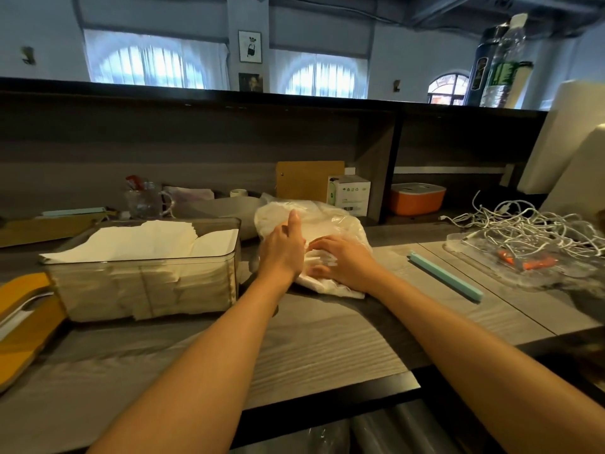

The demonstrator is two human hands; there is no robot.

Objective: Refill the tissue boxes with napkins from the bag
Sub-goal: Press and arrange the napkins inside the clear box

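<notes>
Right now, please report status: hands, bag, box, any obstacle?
Left hand and right hand both on the plastic bag, fingers in the napkins. Clear tissue box beside it, full of napkins. Nothing between bag and box.

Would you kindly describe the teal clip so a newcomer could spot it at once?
Start at the grey wooden counter and look right of the plastic napkin bag. The teal clip lies flat and diagonal before the tangle of white cables; it is the only slim, straight, pale-teal bar there.

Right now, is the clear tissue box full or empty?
Full: the clear tissue box has no lid on, and white napkins rise to its rim.
</notes>
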